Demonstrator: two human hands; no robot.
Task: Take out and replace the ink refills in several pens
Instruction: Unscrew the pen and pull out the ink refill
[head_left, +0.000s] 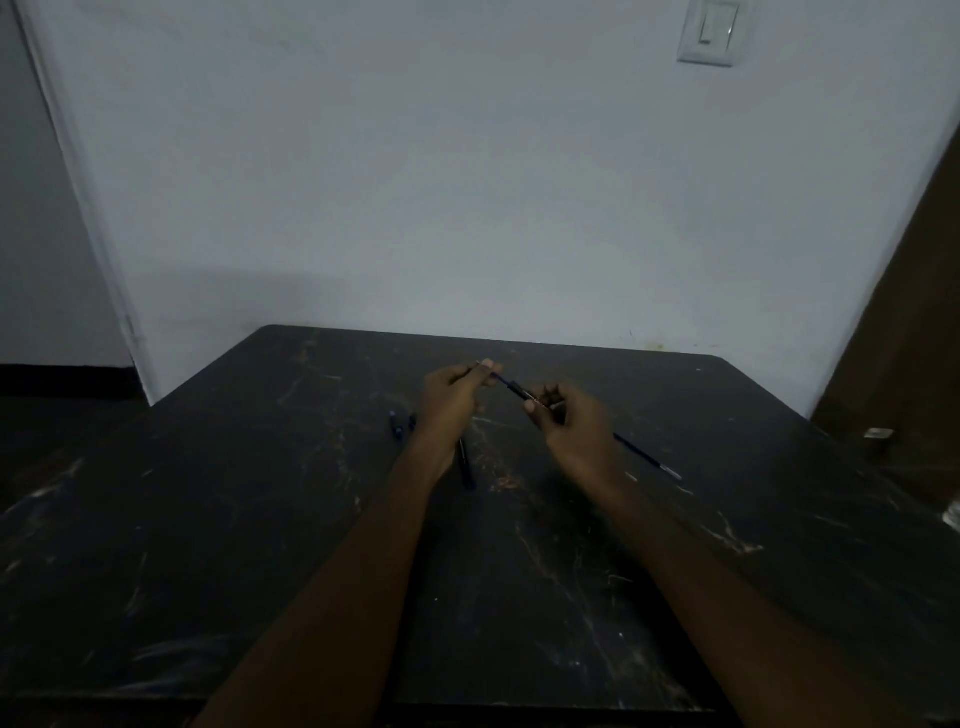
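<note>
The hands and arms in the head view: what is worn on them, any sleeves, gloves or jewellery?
Nothing worn is visible. The left hand and right hand have no gloves; in the dim light no ring can be seen. The left forearm and right forearm are uncovered down to the picture's lower edge: no sleeve, watch or bracelet.

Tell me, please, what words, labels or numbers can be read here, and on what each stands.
No text is readable.
Dark slim pen barrel in the right hand: faint marks, too blurred to read.
White wall switch: no lettering shows.
</note>
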